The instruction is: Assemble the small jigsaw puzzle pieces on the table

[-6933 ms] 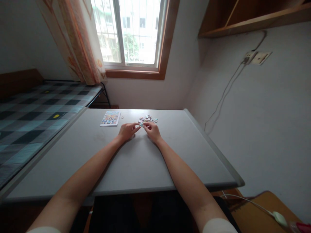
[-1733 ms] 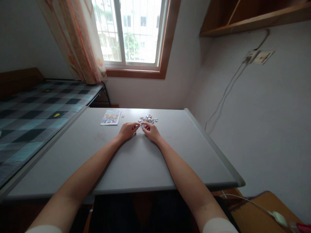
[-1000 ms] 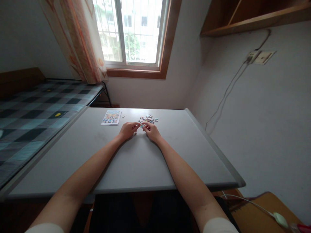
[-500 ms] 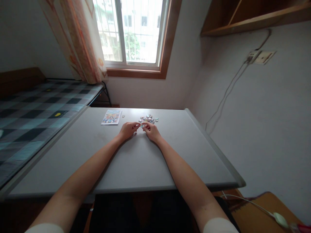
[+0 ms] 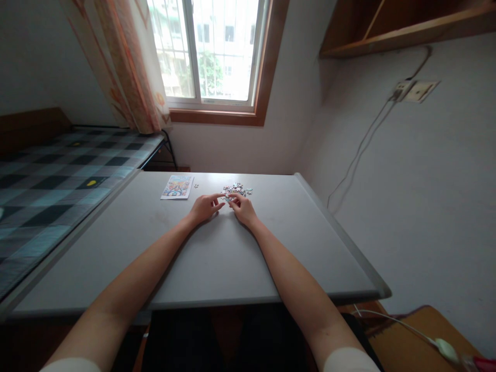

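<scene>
Work is noted at the far half of the desk (image 5: 220,263), where both forearms are extended and the hands are brought nearly together. A small pale piece (image 5: 228,199) is seen at the fingertips, just in front of the pile of jigsaw pieces (image 5: 237,189). In the right hand (image 5: 244,209), the grip is brought close at thumb and index finger, and the pale piece appears to be pinched there. In the left hand (image 5: 204,208), the grip is parted: thumb and index finger are held apart with nothing seen between them. The index tip is at or very near the piece; whether contact is made cannot be told.

The step in hand is judged to be the handling and adjusting of the piece between the two hands. Whether more than one piece is held cannot be determined. For the next move, the pinch would need to be kept steady on the right while the piece is met squarely by the left fingertips, with light pressure and the pile left undisturbed. A printed picture sheet (image 5: 177,187) and a lone piece (image 5: 196,186) are laid to the left.
</scene>
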Demonstrator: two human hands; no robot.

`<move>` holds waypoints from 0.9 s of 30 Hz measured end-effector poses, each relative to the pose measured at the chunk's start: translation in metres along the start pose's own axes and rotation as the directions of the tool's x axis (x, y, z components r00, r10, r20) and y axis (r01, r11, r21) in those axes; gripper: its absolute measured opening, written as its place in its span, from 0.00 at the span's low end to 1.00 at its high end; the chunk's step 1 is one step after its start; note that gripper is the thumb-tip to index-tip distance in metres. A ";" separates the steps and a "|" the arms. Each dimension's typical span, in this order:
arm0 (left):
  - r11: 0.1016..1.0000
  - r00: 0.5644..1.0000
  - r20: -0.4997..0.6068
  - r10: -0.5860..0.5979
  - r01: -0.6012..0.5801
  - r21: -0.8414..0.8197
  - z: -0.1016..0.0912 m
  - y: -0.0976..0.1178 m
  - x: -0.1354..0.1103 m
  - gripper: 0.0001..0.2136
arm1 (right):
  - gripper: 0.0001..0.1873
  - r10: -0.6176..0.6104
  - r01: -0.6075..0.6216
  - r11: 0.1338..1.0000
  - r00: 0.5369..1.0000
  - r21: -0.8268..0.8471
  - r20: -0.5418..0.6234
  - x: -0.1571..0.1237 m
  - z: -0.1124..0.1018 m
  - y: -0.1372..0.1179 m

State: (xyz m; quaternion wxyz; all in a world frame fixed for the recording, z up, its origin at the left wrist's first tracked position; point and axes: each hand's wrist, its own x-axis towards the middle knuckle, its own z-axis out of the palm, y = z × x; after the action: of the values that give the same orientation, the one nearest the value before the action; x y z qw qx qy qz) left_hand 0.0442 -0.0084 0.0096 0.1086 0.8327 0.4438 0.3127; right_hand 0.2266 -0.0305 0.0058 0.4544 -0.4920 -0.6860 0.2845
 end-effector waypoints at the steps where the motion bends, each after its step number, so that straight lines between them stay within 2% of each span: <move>1: 1.000 1.000 0.007 0.003 -0.003 0.000 0.001 -0.001 0.000 0.18 | 0.12 0.002 -0.002 1.000 1.000 -0.009 -0.002 0.000 0.000 0.000; 10: 1.000 0.999 0.032 -0.014 0.015 -0.023 0.003 -0.004 0.001 0.18 | 0.13 -0.018 0.019 0.998 1.000 -0.058 0.024 0.000 0.001 0.003; 27: 1.000 1.000 0.015 -0.005 0.005 0.008 0.003 -0.003 0.000 0.17 | 0.13 -0.016 0.018 0.998 0.999 -0.056 0.035 -0.001 0.000 0.001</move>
State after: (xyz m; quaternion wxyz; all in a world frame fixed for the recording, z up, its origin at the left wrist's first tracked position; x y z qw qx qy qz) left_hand 0.0439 -0.0065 0.0059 0.1093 0.8343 0.4464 0.3046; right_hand 0.2274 -0.0306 0.0044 0.4307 -0.4940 -0.7055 0.2696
